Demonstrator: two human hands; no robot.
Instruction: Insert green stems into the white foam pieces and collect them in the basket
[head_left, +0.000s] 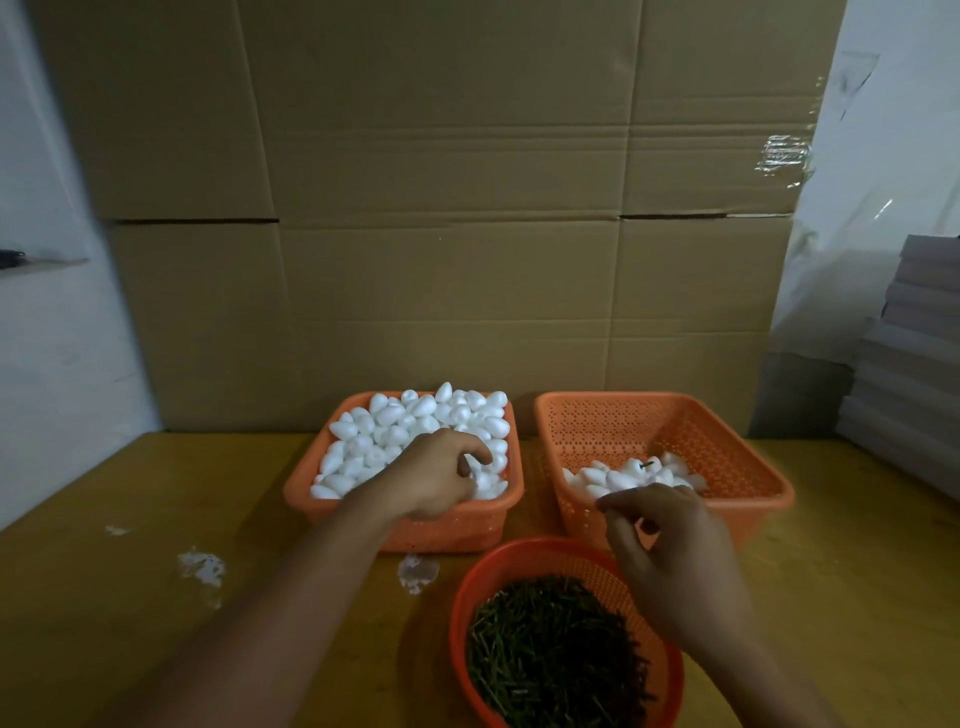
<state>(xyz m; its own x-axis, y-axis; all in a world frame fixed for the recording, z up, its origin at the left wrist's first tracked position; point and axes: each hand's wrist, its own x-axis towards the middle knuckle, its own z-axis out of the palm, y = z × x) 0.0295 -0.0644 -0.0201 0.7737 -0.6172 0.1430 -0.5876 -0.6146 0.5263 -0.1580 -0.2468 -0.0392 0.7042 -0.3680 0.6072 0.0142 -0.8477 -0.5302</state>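
A white foam piece (480, 475) is being pinched by the curled fingers of the left hand (439, 475), down in the near right corner of the full orange basket (332, 506), which is heaped with loose foam pieces (415, 421); just right of that basket the second orange basket (743, 467) is seen, only its near left part covered by a small pile of foam pieces (631, 477), one of them with a dark stem (647, 465) stuck in its top; the right hand (675, 566) is held just in front of that second basket, fingers curled and thumb and forefinger drawn together, though whether a stem is caught between them cannot be told; nearer than the full basket and to its right, the round orange-red basket (467, 597) is filled with green stems (553, 654); white foam crumbs (202, 566) are scattered on the yellow table (130, 597) to that basket's near left; brown cardboard (441, 208) is stood up behind it.
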